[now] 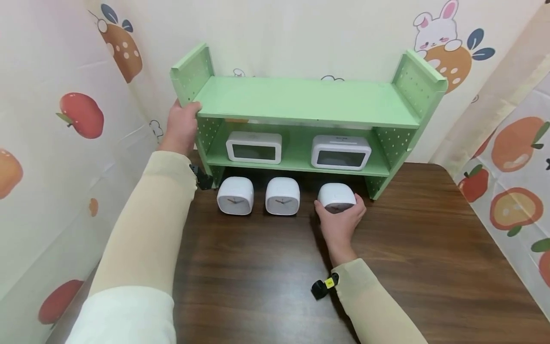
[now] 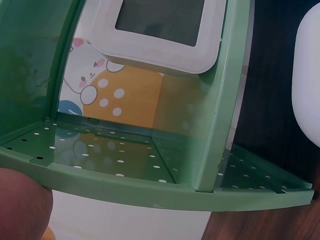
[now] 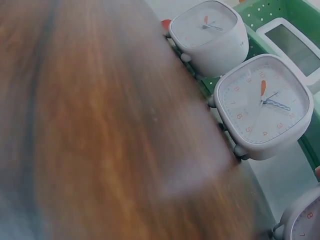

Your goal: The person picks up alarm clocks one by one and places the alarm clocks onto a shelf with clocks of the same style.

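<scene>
A green two-tier shelf [image 1: 301,100] stands at the back of the table, and my left hand [image 1: 180,125] grips its left side panel near the upper board. My right hand [image 1: 341,224] holds a white alarm clock [image 1: 336,193] in front of the shelf's right half, thumb on one side and fingers on the other. To its left stand two more white alarm clocks, a middle one [image 1: 282,196] and a left one [image 1: 235,195], with orange and blue hands on their dials in the right wrist view. Two white digital clocks, one left [image 1: 254,147] and one right [image 1: 341,152], sit on the lower board.
The dark wooden table [image 1: 258,277] reaches forward and right from the shelf. Behind hangs a pale curtain [image 1: 301,38] printed with fruit and rabbits, with more printed cloth along both sides. The shelf's upper side panels [image 1: 421,81] rise above its top board.
</scene>
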`<move>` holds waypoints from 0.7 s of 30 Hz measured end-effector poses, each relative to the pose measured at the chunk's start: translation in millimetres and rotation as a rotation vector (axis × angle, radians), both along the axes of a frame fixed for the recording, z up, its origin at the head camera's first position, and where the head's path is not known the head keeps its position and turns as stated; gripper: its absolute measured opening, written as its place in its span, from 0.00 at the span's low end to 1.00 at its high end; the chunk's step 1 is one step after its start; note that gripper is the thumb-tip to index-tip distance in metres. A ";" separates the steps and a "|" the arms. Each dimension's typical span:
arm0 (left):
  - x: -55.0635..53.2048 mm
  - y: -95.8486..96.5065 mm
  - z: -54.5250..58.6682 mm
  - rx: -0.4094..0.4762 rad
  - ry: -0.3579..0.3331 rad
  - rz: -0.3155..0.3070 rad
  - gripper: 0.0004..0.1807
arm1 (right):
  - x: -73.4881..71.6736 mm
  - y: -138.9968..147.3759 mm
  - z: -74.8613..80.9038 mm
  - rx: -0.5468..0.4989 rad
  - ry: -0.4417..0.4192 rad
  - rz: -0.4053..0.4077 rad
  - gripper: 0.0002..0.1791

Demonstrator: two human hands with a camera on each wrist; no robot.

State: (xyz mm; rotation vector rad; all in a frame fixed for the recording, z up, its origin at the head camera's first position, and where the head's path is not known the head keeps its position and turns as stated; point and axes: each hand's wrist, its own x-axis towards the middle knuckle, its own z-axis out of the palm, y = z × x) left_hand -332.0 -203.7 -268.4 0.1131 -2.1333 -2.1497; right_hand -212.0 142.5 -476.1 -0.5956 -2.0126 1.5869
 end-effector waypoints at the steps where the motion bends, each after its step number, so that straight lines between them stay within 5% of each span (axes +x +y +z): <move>1: 0.5 0.6 0.2 0.000 0.001 -0.003 0.27 | 0.7 1.0 -0.1 0.002 0.005 0.006 0.58; 21: -2.8 0.9 -2.8 -0.025 0.023 0.016 0.28 | 13.1 2.0 15.5 0.024 0.134 0.129 0.57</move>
